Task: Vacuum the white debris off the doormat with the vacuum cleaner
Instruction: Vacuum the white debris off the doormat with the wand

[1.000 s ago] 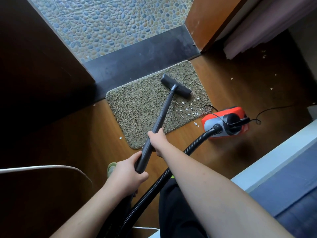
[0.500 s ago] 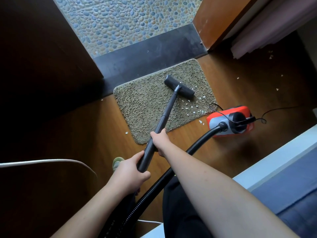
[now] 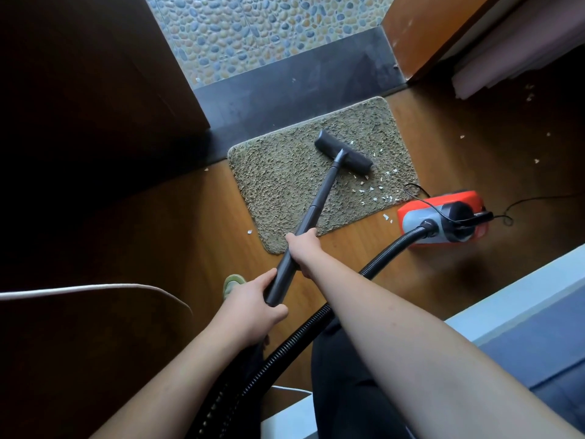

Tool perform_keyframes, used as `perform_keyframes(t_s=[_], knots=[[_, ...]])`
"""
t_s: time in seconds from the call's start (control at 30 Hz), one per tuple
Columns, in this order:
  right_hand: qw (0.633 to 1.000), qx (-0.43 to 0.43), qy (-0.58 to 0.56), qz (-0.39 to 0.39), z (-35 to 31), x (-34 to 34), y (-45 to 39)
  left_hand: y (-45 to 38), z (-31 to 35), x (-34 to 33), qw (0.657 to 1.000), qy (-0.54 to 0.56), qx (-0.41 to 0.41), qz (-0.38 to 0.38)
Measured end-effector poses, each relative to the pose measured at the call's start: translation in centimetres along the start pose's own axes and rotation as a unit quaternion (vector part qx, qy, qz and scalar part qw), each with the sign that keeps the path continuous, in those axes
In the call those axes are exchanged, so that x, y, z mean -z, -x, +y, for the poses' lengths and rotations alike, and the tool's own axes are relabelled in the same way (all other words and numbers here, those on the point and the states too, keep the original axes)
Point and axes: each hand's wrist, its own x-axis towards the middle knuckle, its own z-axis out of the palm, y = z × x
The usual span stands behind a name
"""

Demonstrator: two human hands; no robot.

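Dark wand (image 3: 316,204) is gripped by both hands: left hand (image 3: 253,307) clamped low, right hand (image 3: 302,248) higher. Floor head (image 3: 343,152) rests on the doormat (image 3: 285,172). White debris (image 3: 375,191) lies scattered on the mat's right side. Orange vacuum cleaner (image 3: 443,217) stands just beside the mat. No readable lettering is seen.

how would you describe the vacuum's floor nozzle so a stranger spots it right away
Find the tan doormat lying before the dark threshold. On its far right part lies the floor nozzle, a flat dark bar crossing the wand's end, with white debris scattered just beyond it.
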Motion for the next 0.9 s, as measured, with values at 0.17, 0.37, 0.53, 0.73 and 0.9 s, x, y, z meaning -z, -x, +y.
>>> perform_keyframes(t_s=[0.17,0.37,0.53,0.73,0.9], knots=[[1.000,-0.009,0.000,-0.004,-0.8,0.2,0.1,0.1,0.9,0.7,1.000,-0.013,0.010,-0.002],[0.999,-0.024,-0.030,-0.018,-1.7,1.1,0.3,-0.3,2.5,1.0,0.998,-0.056,0.011,0.009],[0.998,-0.038,-0.044,-0.033,-1.4,0.9,0.7,0.3,2.7,0.7,0.997,-0.068,0.020,-0.002],[0.994,-0.041,-0.080,-0.055,-0.6,1.0,0.5,0.7,3.0,0.2,0.999,-0.043,0.024,-0.011],[0.995,-0.025,-0.092,-0.026,-0.2,2.5,0.1,0.8,4.8,-0.7,0.999,-0.001,0.032,-0.013]])
